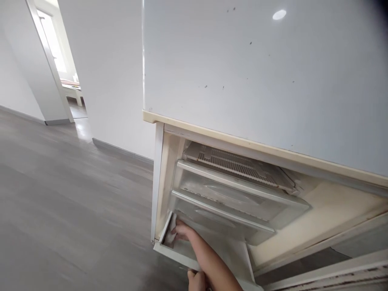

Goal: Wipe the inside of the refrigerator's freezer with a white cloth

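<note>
A pulled-out freezer drawer [174,255] with a pale front rim and clear walls is in the lower middle of the view. My right hand [182,230] reaches inside it at the left corner, fingers closed on a crumpled white cloth [171,236] pressed against the drawer's side. At the bottom edge, my left hand [197,280] grips the drawer's front rim, its thumb near the top; the right forearm and the picture's edge hide part of it. Frosty clear drawers [224,186] sit closed above.
A slatted white shelf [236,163] spans the top of the freezer compartment. Above is a large white fridge panel [257,81] with dark specks. The open door [339,279] stands low at right. Grey wood floor [75,202] and a doorway lie left.
</note>
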`<state>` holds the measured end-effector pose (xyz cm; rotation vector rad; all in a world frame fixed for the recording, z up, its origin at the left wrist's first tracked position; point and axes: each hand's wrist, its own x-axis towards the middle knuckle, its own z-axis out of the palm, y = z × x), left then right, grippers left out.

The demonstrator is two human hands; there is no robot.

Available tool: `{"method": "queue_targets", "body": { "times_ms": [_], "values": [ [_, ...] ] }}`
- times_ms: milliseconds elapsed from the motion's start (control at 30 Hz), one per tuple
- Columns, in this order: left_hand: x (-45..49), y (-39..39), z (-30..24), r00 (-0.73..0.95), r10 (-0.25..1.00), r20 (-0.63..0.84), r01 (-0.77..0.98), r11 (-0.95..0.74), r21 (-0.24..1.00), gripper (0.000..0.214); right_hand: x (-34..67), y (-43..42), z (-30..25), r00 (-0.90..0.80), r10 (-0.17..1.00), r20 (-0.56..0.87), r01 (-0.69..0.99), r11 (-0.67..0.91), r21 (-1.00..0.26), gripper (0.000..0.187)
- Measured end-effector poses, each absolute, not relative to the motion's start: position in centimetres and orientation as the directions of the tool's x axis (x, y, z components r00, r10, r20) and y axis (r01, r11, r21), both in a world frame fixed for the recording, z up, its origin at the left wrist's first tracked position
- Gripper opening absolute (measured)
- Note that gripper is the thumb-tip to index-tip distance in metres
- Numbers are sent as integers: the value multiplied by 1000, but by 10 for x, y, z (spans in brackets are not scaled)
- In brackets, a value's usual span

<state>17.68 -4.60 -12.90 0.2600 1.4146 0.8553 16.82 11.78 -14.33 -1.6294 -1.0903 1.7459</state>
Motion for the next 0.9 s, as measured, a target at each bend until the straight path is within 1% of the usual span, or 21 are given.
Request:
{"method": "queue_targets", "body": {
  "times_ms": [67,167,300,400,433,533,633,700,767,900],
  "values": [
    [178,-46,-130,-81,656,-750,-369,680,634,28,174,124,-140,-130,838,-529,106,-519,-848,41],
    [180,-47,-130,-86,660,-746,-368,675,640,28,176,128,-136,-142,850,-508,66,-504,-861,45],
    [183,-48,-129,-82,675,-734,-353,669,654,23,177,117,-125,-227,841,-492,31,-498,-866,52],
    [184,-49,-127,-82,687,-722,-329,665,671,21,183,102,-113,-308,816,-490,24,-508,-861,51],
    [184,-49,-127,-83,689,-720,-320,665,674,22,186,96,-108,-333,802,-495,59,-507,-860,49],
    [183,-48,-125,-79,690,-719,-291,674,679,24,197,82,-95,-358,763,-539,250,-478,-842,42],
    [180,-46,-124,-68,669,-741,-262,704,660,24,216,73,-82,-286,794,-537,508,-349,-787,44],
    [178,-46,-124,-57,647,-761,-245,729,639,25,238,67,-75,-227,836,-500,681,-231,-695,45],
    [176,-46,-123,-42,643,-765,-240,737,632,25,263,59,-71,-154,866,-475,801,-172,-573,41],
    [174,-49,-123,-21,679,-734,-270,703,658,23,313,34,-70,30,898,-439,891,-223,-395,18]
  ]
}}
